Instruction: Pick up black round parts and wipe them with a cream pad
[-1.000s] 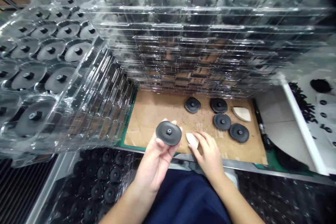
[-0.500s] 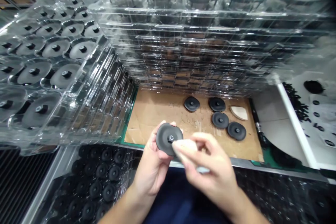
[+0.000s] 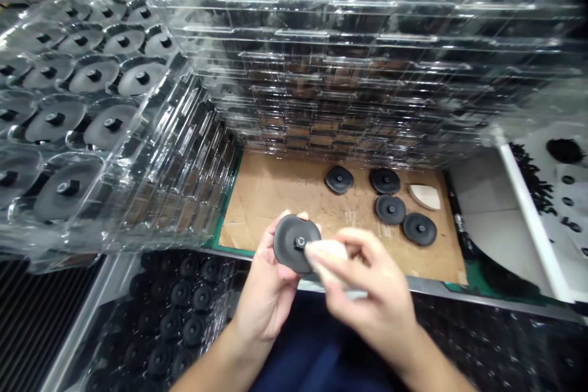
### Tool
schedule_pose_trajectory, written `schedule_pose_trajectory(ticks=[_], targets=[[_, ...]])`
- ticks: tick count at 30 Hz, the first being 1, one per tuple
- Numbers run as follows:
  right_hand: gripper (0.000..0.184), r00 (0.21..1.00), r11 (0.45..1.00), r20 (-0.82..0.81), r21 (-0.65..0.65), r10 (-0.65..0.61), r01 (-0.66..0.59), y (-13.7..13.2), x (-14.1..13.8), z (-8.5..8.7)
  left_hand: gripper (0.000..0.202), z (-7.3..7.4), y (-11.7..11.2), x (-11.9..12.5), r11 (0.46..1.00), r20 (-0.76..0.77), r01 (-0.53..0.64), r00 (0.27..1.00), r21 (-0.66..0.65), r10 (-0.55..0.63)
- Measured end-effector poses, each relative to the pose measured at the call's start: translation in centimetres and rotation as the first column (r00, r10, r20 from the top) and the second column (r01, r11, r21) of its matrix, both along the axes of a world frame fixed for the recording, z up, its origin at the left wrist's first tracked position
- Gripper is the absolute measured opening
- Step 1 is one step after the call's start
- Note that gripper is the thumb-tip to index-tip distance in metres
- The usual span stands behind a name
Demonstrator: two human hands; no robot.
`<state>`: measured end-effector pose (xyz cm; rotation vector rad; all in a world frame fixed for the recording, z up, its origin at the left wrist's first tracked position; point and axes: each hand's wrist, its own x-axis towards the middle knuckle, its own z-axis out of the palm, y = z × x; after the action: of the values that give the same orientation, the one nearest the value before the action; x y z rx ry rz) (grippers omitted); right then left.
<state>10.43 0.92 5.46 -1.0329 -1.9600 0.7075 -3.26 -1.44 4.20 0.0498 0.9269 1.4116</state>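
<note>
My left hand (image 3: 271, 285) holds up a black rounded disc with a short central post (image 3: 288, 250), its fingers closed around the rim. Against the disc's right side, close to the post, my right hand (image 3: 374, 288) presses a cream-coloured pad (image 3: 331, 252), pinched between thumb and fingers. The pad is slightly blurred, and part of it is hidden by the fingers. Beyond my hands, several similar black discs (image 3: 390, 209) lie post-up on a cardboard sheet (image 3: 266, 190). At their right rests a second cream wedge-shaped pad (image 3: 424, 196).
Tall stacks of clear plastic trays (image 3: 331, 73) rise behind the cardboard. Another clear tray stack (image 3: 156, 153), its top tray full of discs, stands at left. A lower tray of discs (image 3: 169, 324) sits below. At right is a white-edged bin (image 3: 533, 214).
My right hand and the pad have shifted very slightly right along the held disc. The view has moved a little; my left hand keeps its grip.
</note>
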Motion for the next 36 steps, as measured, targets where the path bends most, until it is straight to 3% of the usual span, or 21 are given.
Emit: schedule_pose_trajectory(ticks=[2, 6, 10, 14, 18, 21, 26, 29, 31, 33, 34, 36], targets=[[0.026, 0.999, 0.999, 0.006, 0.007, -0.049, 0.049, 0.1, 0.1, 0.0, 0.063, -0.1, 0.0, 0.0, 1.000, -0.006, -0.002, 1.000, 0.001, 0.002], [0.027, 0.998, 0.999, -0.040, -0.026, 0.039, -0.040, 0.1, 0.0, 0.0, 0.060, -0.4, 0.2, 0.0, 1.000, -0.003, 0.027, 1.000, 0.009, -0.027], [0.028, 0.998, 0.998, -0.014, -0.010, -0.059, 0.059, 0.3, 0.1, -0.4, 0.061, -0.5, 0.2, 0.0, 1.000, -0.037, -0.002, 0.999, 0.002, 0.002], [0.027, 1.000, 1.000, -0.024, -0.020, 0.002, -0.002, 0.3, 0.1, -0.5, 0.060, -0.4, 0.2, 0.0, 0.999, -0.029, 0.025, 0.999, -0.040, -0.026], [0.027, 0.999, 0.999, 0.005, 0.000, -0.048, 0.048, 0.4, 0.1, -0.4, 0.063, -0.4, 0.4, 0.0, 1.000, -0.017, 0.012, 1.000, -0.022, -0.013], [0.027, 1.000, 1.000, -0.018, 0.011, 0.019, -0.018, 0.5, 0.1, -0.4, 0.060, -0.4, 0.4, 0.0, 1.000, -0.005, 0.016, 1.000, -0.025, -0.016], [0.029, 0.998, 0.998, 0.006, -0.007, -0.062, 0.062, 0.1, -0.1, -0.2, 0.058, -0.4, 0.3, 0.0, 0.999, -0.026, 0.006, 1.000, -0.041, -0.007], [0.031, 0.995, 0.996, -0.101, -0.085, -0.020, 0.012, -0.2, 0.0, -0.9, 0.061, -0.4, 0.4, 0.1, 0.998, -0.021, 0.015, 1.000, -0.061, -0.016], [0.026, 0.967, 0.953, -0.216, -0.296, -0.138, 0.070, 0.1, 0.5, -2.4, 0.059, -0.5, 0.5, 0.1, 0.996, -0.036, -0.002, 0.999, -0.087, -0.001], [0.023, 0.913, 0.848, -0.263, -0.511, -0.312, 0.142, 0.8, 1.2, -4.5, 0.060, -0.5, 0.5, 0.1, 0.994, -0.049, -0.019, 0.999, -0.109, 0.013], [0.030, 0.890, 0.799, -0.262, -0.579, -0.372, 0.164, 1.1, 1.6, -5.6, 0.061, -0.5, 0.6, 0.1, 0.993, -0.051, -0.023, 0.999, -0.113, 0.017], [0.045, 0.873, 0.750, -0.254, -0.638, -0.417, 0.173, 1.4, 2.3, -7.4, 0.064, -0.5, 0.6, 0.1, 0.993, -0.048, -0.022, 0.999, -0.117, 0.017]])
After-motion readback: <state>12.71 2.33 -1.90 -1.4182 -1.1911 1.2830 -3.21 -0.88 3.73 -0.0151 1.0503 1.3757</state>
